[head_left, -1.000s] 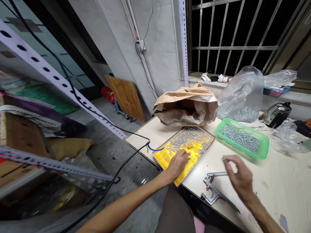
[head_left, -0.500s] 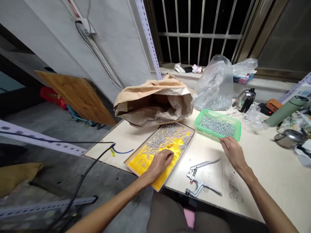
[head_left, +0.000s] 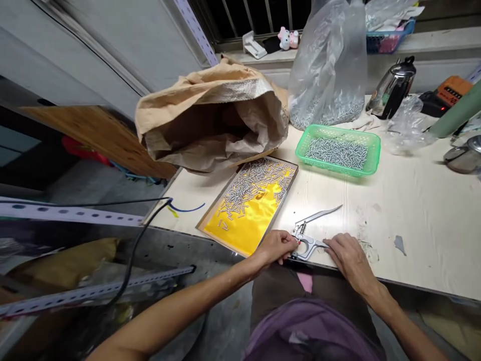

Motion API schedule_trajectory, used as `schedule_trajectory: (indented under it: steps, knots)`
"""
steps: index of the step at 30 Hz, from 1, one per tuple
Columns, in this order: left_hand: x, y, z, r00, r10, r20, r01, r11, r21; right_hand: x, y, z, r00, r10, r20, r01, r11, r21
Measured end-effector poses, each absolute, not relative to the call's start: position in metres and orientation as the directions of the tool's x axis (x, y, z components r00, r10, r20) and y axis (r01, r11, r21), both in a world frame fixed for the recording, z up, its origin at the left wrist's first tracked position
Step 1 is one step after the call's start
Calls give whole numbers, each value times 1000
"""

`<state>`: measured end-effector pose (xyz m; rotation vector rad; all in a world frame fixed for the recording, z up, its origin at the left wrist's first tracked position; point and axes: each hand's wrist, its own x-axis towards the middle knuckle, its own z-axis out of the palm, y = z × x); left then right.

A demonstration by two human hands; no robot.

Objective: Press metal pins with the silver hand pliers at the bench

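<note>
Silver metal press pliers [head_left: 313, 231] lie at the near edge of the pale table [head_left: 413, 220]. My left hand [head_left: 276, 246] rests by the pliers' jaw end, fingers curled and pinched on something too small to name. My right hand [head_left: 347, 254] covers the lower handle, fingers bent over it. Just left of my left hand stands a yellow-lined tray [head_left: 250, 208] with several small metal pins heaped at its far end.
A green basket [head_left: 374, 155] of pins sits behind the pliers. Further back stand an open brown paper sack [head_left: 210, 118], a clear plastic bag of pins [head_left: 328, 65] and a kettle [head_left: 393, 87]. A black cable [head_left: 131, 250] and perforated rails hang left of the table.
The view has tipped down toward the table. My left hand left the yellow tray and came to the pliers' jaw. My right hand drew back from the green basket onto the pliers' handle.
</note>
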<state>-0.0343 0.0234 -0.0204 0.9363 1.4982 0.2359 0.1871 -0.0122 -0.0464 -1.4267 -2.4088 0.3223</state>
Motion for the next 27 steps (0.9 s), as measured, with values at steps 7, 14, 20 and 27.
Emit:
schedule_trajectory:
  steps: [7,14,20,27]
  knots:
    - [-33,21,-21,68,590,-804,442,705,555,184,-16,-49,-408,882,235,809,468,-355]
    - [-29,25,-16,88,498,-863,434,760,483,181,-17,-55,-395,874,284,825,473,-309]
    - [-30,27,-16,109,483,-869,445,758,477,189,-9,-49,-463,871,165,815,491,-308]
    - [-30,26,-16,119,501,-857,444,745,497,211,36,-45,-563,826,-26,795,533,-288]
